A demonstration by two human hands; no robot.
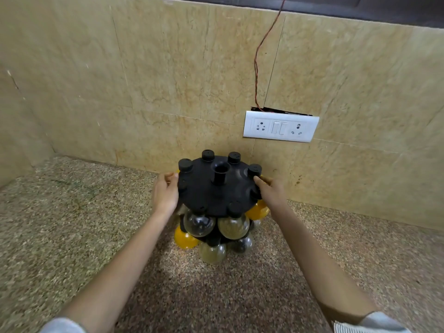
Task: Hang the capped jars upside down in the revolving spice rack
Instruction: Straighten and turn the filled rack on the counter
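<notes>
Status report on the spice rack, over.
Left hand curled on the revolving spice rack top rim; right hand at the opposite rim, grip unclear. Rack upright, capped jars hanging on both tiers. Nothing in the way.

Speckled granite worktop (72, 236). A black revolving spice rack (206, 195) stands directly on it, close to the rear edge and about midway along it, with round capped jars (199, 223) hanging in two tiers.

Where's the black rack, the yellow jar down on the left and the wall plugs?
Rack (211, 198): head view, flat black top.
Left yellow jar (185, 239): head view, round belly.
Wall plugs (280, 127): head view, middle switches.
</notes>
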